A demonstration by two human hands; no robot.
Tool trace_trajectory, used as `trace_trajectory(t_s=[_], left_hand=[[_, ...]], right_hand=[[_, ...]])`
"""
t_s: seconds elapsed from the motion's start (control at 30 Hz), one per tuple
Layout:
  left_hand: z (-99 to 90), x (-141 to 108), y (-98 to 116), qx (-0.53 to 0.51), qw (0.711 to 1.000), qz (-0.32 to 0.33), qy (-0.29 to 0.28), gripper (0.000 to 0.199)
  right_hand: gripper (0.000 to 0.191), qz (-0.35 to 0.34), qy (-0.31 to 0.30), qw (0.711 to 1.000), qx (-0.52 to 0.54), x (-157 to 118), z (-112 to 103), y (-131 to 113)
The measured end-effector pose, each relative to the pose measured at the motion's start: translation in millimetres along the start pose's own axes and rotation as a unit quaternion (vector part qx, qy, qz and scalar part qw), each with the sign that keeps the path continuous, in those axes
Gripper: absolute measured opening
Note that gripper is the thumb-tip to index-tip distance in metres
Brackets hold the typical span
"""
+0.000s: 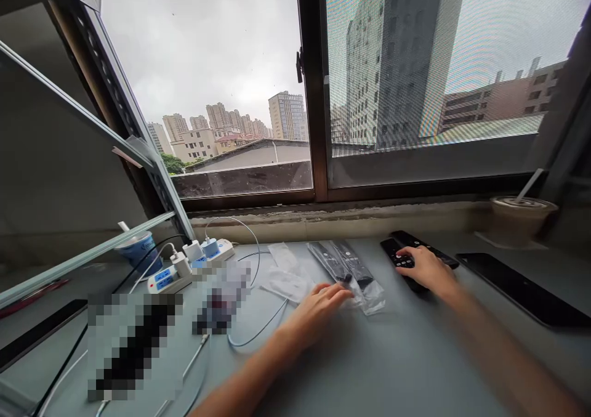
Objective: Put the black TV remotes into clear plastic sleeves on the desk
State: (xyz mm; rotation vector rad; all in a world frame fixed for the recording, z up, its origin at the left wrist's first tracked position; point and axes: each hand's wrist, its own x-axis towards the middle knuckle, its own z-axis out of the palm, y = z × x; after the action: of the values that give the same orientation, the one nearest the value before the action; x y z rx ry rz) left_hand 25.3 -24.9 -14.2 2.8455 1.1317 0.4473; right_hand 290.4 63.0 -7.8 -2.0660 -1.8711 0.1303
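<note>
My right hand (428, 270) is over a black remote control (392, 251) on the grey table, its thumb and fingers closed on the buttoned face. A second black remote control (442, 255) lies beside it, partly behind my hand. My left hand (318, 309) hovers or rests near two dark remotes in clear plastic bags; which of these I cannot tell. Its fingers are loosely extended and hold nothing visible. The bagged remotes (325, 261) lie side by side, and the loose bag end (373, 299) reaches past my fingertips. Empty clear bags (282, 280) lie left of them.
A white power strip (170, 280) with plugs and cables stands at the left, near a blue cup (137, 251). Blurred-out items lie in front. At right are a flat black device (521, 286) and a drink cup with a straw (521, 217). A window frame (318, 97) rises behind.
</note>
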Motion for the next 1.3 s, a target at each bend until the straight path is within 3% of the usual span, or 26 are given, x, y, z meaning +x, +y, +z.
trace_trajectory(t_s=[0.2, 0.37, 0.5, 0.7, 1.07, 1.2, 1.3], left_hand=[[-3.1, 2, 9, -0.007, 1.000, -0.002, 0.021, 0.062], [-0.9, 4, 6, 0.056, 0.995, -0.082, 0.025, 0.043], [2.2, 2, 0, 0.121, 0.982, -0.146, 0.004, 0.058], [5.9, 0, -4, 0.124, 0.982, -0.143, -0.026, 0.074], [7.1, 2, -11, 0.076, 0.987, -0.143, -0.023, 0.081], [6.6, 1, -14, 0.094, 0.982, -0.160, -0.024, 0.076], [-2.1, 1, -17, 0.132, 0.972, -0.192, 0.018, 0.066]], right_hand=[[0.029, -0.007, 0.011, 1.000, 0.003, 1, 2, 3], [0.029, -0.004, 0.007, 1.000, 0.004, 1, 1, 4], [0.029, 0.005, -0.001, 1.000, -0.005, 0, 0, 1], [0.031, 0.010, -0.008, 1.000, -0.017, -1, -2, -3], [0.027, -0.024, 0.017, 1.000, -0.001, -2, 1, -1], [0.038, -0.012, 0.019, 1.000, -0.003, -3, 2, -3], [0.046, 0.011, 0.024, 1.000, -0.004, -2, 3, -2]])
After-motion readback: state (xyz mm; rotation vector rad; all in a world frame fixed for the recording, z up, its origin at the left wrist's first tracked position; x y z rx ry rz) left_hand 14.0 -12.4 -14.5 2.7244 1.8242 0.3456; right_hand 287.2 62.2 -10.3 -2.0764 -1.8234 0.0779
